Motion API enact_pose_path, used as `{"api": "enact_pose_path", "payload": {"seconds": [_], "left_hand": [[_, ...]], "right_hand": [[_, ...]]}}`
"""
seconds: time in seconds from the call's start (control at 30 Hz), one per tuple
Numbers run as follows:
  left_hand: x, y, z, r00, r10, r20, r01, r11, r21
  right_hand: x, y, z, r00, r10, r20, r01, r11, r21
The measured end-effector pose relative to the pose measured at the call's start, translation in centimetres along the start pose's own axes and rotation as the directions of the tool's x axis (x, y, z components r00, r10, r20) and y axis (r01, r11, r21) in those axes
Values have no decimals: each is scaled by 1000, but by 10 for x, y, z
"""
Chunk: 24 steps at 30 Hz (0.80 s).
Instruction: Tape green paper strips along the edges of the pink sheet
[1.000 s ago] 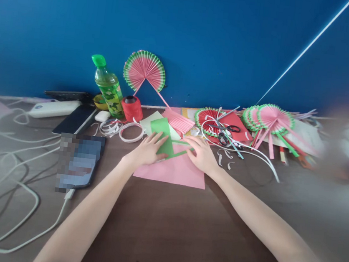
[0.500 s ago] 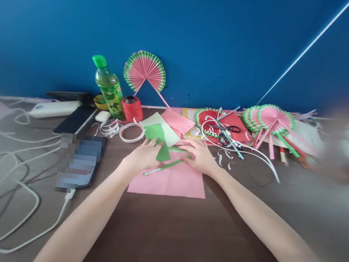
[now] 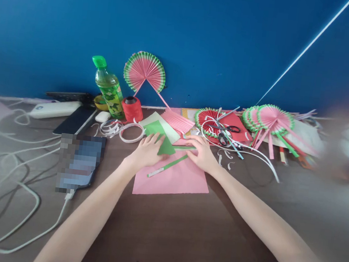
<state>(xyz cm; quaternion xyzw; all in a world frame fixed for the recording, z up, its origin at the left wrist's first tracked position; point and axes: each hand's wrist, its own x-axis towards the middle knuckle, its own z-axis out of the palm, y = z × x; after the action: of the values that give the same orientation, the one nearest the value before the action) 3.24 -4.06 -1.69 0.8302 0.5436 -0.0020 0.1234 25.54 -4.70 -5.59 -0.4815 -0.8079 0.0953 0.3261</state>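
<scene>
Open tabletop (image 3: 182, 228) nearside of the pink sheet (image 3: 176, 181), red spool (image 3: 132, 110) and bottle (image 3: 111, 94) blocking back left, paper fans (image 3: 276, 119) cluttering back right

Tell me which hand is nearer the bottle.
Left. The left hand rests on the green paper, in front of the bottle and to its right; the right hand is farther off to the right.

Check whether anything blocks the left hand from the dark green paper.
Nothing visible does: the left hand has its fingers over the dark green paper. The white-ended green strip lies on the pink sheet, nearer the camera.
</scene>
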Motion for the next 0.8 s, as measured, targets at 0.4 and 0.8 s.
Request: {"api": "enact_pose_path", "payload": {"seconds": [0.4, 0.8], "left_hand": [[8, 4, 9, 968, 157, -195, -172, 983, -59], [7, 22, 11, 898, 301, -321, -346, 934, -93]], "right_hand": [[2, 2, 0, 993, 45, -111, -34, 994, 101], [13, -27, -6, 952, 289, 105, -292, 740, 606]]}}
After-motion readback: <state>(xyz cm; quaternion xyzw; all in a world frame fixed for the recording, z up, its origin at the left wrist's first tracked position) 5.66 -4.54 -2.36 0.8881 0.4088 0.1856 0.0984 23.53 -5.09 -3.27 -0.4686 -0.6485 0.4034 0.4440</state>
